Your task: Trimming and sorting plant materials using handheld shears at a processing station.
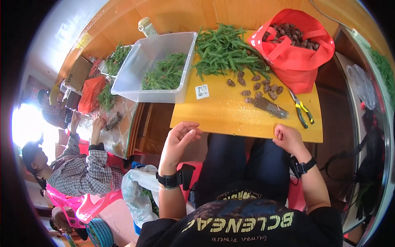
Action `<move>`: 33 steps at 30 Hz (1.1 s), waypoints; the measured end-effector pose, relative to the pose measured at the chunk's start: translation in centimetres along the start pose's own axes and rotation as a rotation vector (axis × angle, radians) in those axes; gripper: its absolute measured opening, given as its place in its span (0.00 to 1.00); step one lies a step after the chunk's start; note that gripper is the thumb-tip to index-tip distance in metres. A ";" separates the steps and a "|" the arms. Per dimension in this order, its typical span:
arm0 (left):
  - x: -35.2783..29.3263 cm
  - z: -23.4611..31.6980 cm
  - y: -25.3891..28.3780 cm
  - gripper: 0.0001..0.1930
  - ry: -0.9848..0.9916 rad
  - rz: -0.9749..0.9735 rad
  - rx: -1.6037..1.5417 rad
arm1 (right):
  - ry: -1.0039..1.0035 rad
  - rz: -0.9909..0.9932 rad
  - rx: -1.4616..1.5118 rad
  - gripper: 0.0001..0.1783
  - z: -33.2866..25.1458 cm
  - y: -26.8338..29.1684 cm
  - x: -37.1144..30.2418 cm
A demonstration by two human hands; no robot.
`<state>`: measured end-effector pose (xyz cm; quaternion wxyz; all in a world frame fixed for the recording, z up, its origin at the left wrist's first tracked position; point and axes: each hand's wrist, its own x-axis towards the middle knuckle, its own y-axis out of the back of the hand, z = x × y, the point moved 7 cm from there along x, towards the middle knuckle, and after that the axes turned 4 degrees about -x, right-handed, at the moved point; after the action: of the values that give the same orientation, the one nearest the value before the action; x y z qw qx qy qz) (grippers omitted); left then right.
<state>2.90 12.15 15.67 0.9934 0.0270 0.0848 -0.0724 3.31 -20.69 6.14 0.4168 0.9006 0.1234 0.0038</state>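
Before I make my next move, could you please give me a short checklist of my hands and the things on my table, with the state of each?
1. Left hand free: ok, loosely open, nothing visible in it.
2. Right hand empty: cannot tell, fingers curled into a fist.
3. Pliers put down: ok, lying on the table near the right hand.
4. Loose cones on the table: ok, grouped left of the pliers.
5. Bag open: ok, more cones show at its top.
6. Table clean: not ok, crumbs are scattered on it.
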 end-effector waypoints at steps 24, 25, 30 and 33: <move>0.4 2.3 -3.0 0.13 -0.004 -0.042 0.050 | 0.099 -0.070 -0.011 0.10 1.8 -0.3 5.1; 0.4 2.6 -3.2 0.12 -0.008 -0.050 0.052 | 0.118 -0.063 -0.008 0.10 2.0 -0.3 5.3; 0.6 2.5 -3.1 0.12 -0.013 -0.018 0.061 | 0.141 -0.053 0.023 0.10 2.3 -0.7 5.9; 0.6 2.3 -3.3 0.12 -0.017 -0.013 0.077 | 0.086 -0.097 0.029 0.10 3.1 -1.2 6.3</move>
<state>3.39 8.67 17.71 0.9918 0.0641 0.0736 -0.0824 9.51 -20.82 2.62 0.3977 0.8985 0.1846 0.0207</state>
